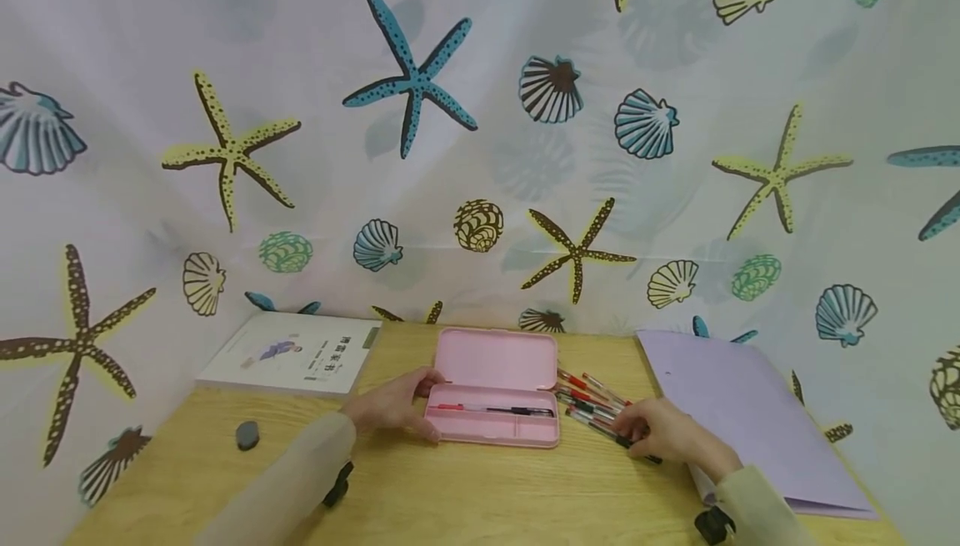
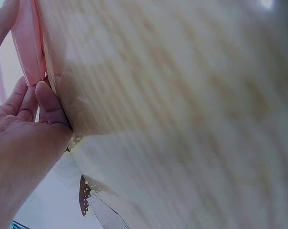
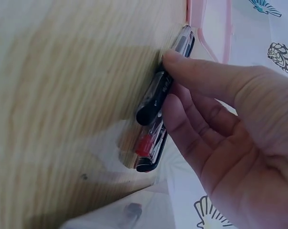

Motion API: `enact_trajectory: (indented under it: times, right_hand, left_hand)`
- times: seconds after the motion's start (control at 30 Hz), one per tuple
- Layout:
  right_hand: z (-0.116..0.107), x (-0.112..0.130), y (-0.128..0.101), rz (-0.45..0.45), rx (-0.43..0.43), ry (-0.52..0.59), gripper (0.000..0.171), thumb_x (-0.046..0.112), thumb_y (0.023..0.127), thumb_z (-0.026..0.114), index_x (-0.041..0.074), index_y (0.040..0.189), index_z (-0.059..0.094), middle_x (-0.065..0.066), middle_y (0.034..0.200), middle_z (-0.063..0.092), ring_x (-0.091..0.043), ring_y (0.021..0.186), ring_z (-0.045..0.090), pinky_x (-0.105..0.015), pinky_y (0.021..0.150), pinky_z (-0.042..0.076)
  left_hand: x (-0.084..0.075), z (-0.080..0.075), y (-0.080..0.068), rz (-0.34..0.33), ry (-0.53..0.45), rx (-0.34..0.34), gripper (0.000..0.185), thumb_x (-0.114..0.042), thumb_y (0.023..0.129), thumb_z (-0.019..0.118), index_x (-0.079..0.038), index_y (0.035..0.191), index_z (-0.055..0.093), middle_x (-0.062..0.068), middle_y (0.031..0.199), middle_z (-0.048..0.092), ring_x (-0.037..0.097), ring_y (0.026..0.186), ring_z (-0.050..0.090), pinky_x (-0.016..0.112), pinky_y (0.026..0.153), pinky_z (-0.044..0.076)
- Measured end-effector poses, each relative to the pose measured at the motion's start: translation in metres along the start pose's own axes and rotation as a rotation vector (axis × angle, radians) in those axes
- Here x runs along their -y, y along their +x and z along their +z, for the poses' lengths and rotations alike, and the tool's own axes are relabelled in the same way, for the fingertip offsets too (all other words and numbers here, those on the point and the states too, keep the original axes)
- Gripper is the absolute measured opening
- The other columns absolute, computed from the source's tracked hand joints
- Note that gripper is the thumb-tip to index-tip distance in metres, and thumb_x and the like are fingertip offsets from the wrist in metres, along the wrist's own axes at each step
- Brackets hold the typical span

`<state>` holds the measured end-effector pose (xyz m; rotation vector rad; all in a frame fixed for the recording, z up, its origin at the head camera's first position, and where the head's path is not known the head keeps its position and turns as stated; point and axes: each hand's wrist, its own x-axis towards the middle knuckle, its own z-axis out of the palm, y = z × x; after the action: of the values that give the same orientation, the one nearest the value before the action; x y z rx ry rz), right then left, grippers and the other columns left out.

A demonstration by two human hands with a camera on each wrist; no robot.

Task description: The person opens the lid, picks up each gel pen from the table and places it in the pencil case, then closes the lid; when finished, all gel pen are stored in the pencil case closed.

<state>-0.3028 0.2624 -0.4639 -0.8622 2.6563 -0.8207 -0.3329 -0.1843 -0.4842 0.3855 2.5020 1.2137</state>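
Pink case (image 1: 497, 360) btwn L hand (image 1: 392, 406) & R hand (image 1: 666, 431) pinching blk pen (image 3: 156, 91)

Behind everything, a pale cloth (image 1: 480, 171) printed with sea shapes: a blue starfish (image 1: 417, 83) near the upper middle, yellow and brown ones around it, striped scallop shells (image 1: 551, 89) and rounded green shells (image 1: 286, 252) in between. Below, a counter (image 1: 450, 496) of light wood grain. At its back left, a flat white book (image 1: 232, 358) with dark lettering (image 1: 337, 354), a small purplish figure and a greyish strip along one edge. Nearer the front, apart from the book, a small dark grey piece (image 1: 247, 435). Over on the right, a lilac folder (image 1: 750, 421), lying flat, near edge slightly parted.
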Motion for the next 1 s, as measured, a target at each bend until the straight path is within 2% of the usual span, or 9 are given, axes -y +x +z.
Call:
enact_trajectory:
  times: [0.3,0.53,0.7,1.0]
  right_hand:
    - [0.0018,0.0013,-0.0004,0.014,-0.008,-0.066,0.021,0.004,0.079,0.079,0.007,0.099,0.075,0.002,0.083,0.069,-0.003,0.071,0.057,-0.022,0.062,0.050]
    - [0.0007,0.0016,0.0000,0.056,-0.014,-0.118,0.023,0.007,0.079,0.079,0.010,0.102,0.076,0.003,0.090,0.072,-0.003,0.073,0.060,-0.023,0.064,0.051]
    - [0.0008,0.0008,0.0012,0.071,-0.029,-0.123,0.021,0.007,0.079,0.078,0.011,0.100,0.077,0.005,0.085,0.070,-0.004,0.071,0.057,-0.023,0.062,0.049]
    - [-0.0062,0.0052,0.0009,0.086,-0.080,-0.050,0.022,0.007,0.085,0.069,0.008,0.107,0.074,-0.003,0.100,0.072,-0.010,0.086,0.062,-0.027,0.071,0.053]
  left_hand:
    - [0.0001,0.0026,0.0004,0.022,0.013,0.003,0.085,-0.026,0.062,0.094,-0.013,0.132,0.048,0.006,0.135,0.052,0.025,0.126,0.047,0.049,0.115,0.032]
    - [-0.0032,0.0016,0.0011,0.009,-0.012,0.003,0.087,-0.026,0.062,0.094,-0.012,0.134,0.047,0.006,0.136,0.051,0.026,0.127,0.046,0.050,0.116,0.032]
    - [-0.0043,0.0005,0.0003,0.012,-0.007,0.007,0.086,-0.024,0.062,0.094,-0.012,0.133,0.048,0.006,0.135,0.051,0.025,0.126,0.046,0.050,0.115,0.032]
    - [-0.0051,0.0008,-0.0002,0.013,0.009,0.002,0.084,-0.024,0.062,0.093,-0.013,0.132,0.048,0.006,0.134,0.052,0.025,0.126,0.047,0.050,0.115,0.031]
